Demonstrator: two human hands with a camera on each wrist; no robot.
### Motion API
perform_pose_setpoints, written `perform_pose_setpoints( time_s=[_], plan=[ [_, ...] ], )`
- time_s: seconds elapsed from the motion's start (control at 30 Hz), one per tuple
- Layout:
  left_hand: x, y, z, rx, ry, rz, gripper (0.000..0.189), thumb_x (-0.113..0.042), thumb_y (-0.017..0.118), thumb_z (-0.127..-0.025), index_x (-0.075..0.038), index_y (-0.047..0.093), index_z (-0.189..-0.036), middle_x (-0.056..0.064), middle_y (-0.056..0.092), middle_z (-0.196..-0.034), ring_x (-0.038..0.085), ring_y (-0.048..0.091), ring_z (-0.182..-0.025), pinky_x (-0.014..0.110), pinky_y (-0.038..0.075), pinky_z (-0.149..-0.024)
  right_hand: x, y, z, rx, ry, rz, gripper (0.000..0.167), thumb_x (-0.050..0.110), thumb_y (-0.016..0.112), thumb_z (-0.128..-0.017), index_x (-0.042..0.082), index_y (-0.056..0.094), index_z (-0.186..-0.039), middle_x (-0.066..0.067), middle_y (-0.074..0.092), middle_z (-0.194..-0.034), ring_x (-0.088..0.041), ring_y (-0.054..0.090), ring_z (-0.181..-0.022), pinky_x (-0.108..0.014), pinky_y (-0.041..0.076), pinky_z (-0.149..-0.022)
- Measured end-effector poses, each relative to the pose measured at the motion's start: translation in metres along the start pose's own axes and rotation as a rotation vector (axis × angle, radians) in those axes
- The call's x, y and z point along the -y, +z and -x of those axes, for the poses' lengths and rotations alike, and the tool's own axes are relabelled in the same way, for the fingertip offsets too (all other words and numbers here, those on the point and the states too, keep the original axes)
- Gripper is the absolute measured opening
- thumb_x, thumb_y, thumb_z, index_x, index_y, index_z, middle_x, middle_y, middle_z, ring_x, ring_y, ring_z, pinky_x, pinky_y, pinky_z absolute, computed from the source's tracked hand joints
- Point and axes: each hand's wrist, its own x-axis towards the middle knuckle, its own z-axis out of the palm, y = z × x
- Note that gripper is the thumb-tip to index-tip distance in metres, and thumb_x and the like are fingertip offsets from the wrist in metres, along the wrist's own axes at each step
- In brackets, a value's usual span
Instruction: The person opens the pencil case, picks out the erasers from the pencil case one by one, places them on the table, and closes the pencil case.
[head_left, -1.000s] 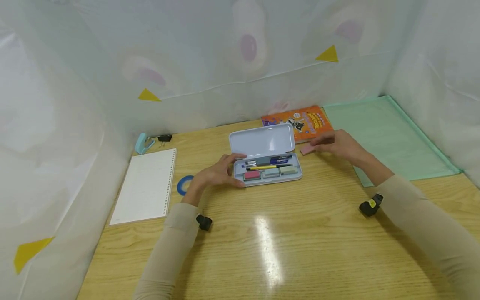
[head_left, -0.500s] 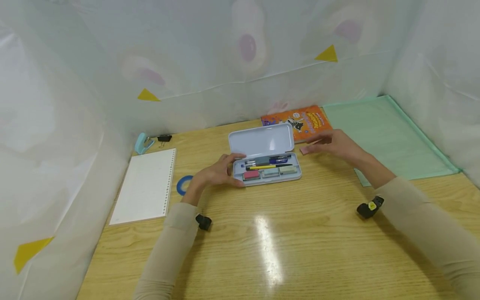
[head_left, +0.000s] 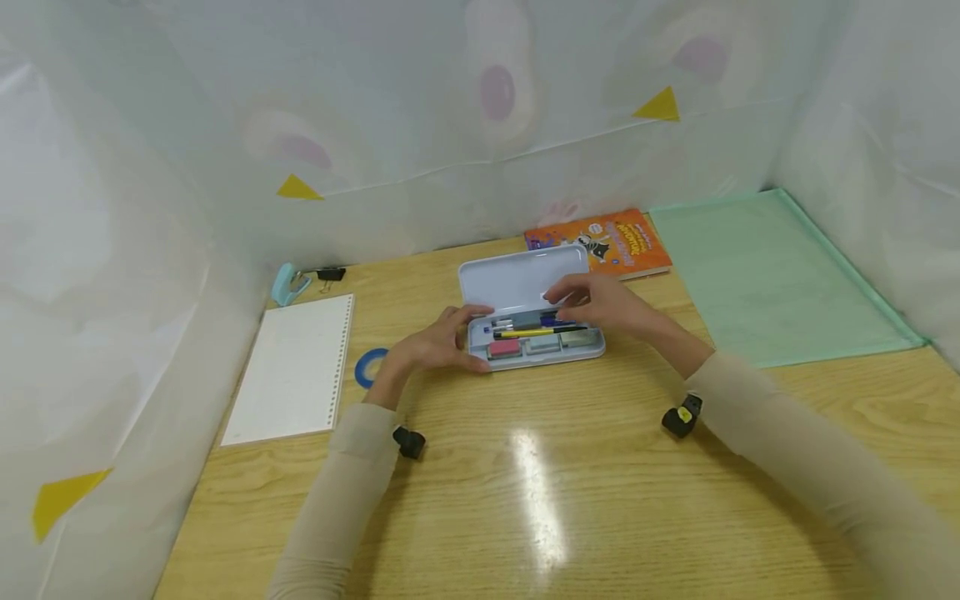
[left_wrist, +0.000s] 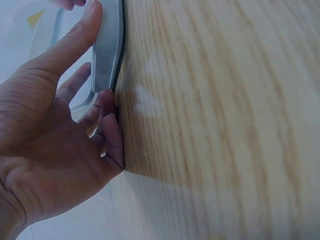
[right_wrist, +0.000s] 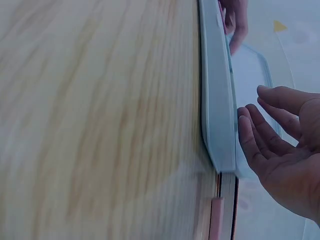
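At twelve o'clock, the pencil case seems mid-sorting — left hand gripping its nine-o'clock end, right hand loosely curved, apparently empty, over two o'clock — likely needing a careful pinch next.

Glossy wood-grain counter, light streaking off it; the pencil case smooth and shiny, metal or plastic, hard to tell; matt paper on the notepad; plastic-looking sheeting, creased; sleeves in matt cloth!
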Motion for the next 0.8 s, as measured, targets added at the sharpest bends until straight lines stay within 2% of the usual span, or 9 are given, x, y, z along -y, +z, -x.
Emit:
perform_pose_setpoints(
  time_s=[0.17, 0.4, 0.57, 0.8],
  plan=[
    [-0.001, 0.0, 0.0, 0.001, -0.003, 0.009, 0.09, -0.041, 0.088, -0.084, -0.037, 0.036, -0.157, 0.01, 0.031, -0.151, 0.03, 0.043, -0.118, 0.045, 0.039, -0.1, 0.009, 0.015, -0.013, 0.011, -0.034, 0.04, 0.029, 0.005, 0.075, -0.094, 0.003, 0.072, -0.123, -0.014, 0.072, -0.122, -0.027, 0.069, -0.105, -0.044, 0.054, -0.092],
    [-0.003, -0.001, 0.001, 0.001, -0.013, 0.009, 0.089, -0.041, 0.087, -0.084, -0.039, 0.036, -0.157, 0.011, 0.03, -0.153, 0.031, 0.043, -0.12, 0.048, 0.039, -0.103, 0.014, 0.03, -0.024, -0.031, -0.028, 0.114, 0.026, 0.001, 0.078, -0.087, 0.003, 0.075, -0.113, -0.012, 0.073, -0.111, -0.023, 0.064, -0.091, -0.039, 0.051, -0.083],
    [-0.003, -0.002, 0.001, 0.002, -0.008, 0.001, 0.09, -0.041, 0.088, -0.084, -0.038, 0.035, -0.158, 0.011, 0.032, -0.15, 0.031, 0.044, -0.118, 0.046, 0.039, -0.101, 0.015, 0.037, -0.028, -0.041, -0.042, 0.182, 0.027, -0.003, 0.078, -0.083, 0.003, 0.076, -0.109, -0.012, 0.072, -0.105, -0.024, 0.063, -0.09, -0.039, 0.051, -0.082],
    [0.0, -0.002, 0.0, 0.007, -0.002, -0.011, 0.091, -0.042, 0.087, -0.084, -0.038, 0.035, -0.158, 0.011, 0.032, -0.15, 0.03, 0.044, -0.118, 0.046, 0.04, -0.101, 0.018, 0.035, -0.026, -0.048, -0.013, 0.142, 0.028, -0.008, 0.071, -0.082, 0.005, 0.074, -0.106, -0.007, 0.067, -0.091, -0.022, 0.058, -0.084, -0.037, 0.047, -0.078]
  ],
)
